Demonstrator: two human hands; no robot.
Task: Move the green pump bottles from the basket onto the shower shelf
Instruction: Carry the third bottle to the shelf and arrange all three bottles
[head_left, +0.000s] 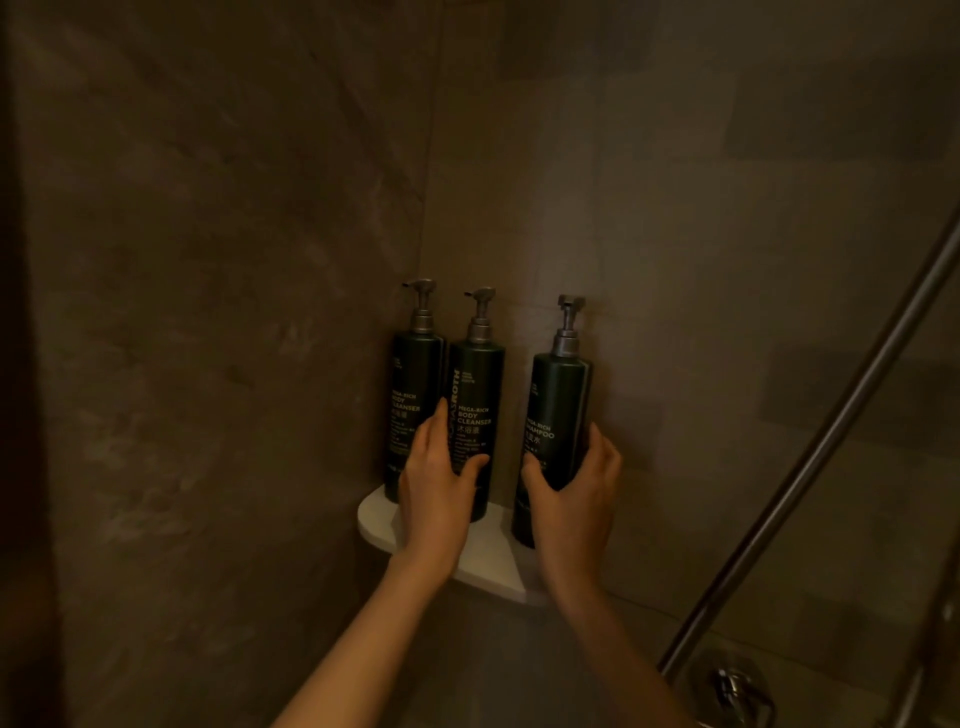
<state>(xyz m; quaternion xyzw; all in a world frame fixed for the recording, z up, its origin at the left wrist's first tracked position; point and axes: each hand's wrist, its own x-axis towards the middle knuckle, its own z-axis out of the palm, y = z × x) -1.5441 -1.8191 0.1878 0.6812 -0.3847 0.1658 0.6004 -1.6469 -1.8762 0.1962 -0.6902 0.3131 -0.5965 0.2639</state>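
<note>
Three dark green pump bottles stand upright on a white corner shower shelf (488, 564). The left bottle (413, 389) is in the corner, against the wall. My left hand (441, 478) wraps the lower part of the middle bottle (475, 384), labelled body cleanser. My right hand (571, 493) grips the lower part of the right bottle (558, 400), labelled shampoo, which stands at the shelf's right edge. No basket is in view.
Brown tiled walls meet in the corner behind the shelf. A metal shower hose or rail (810, 467) runs diagonally at the right, down to a chrome fitting (735, 686) at the lower right.
</note>
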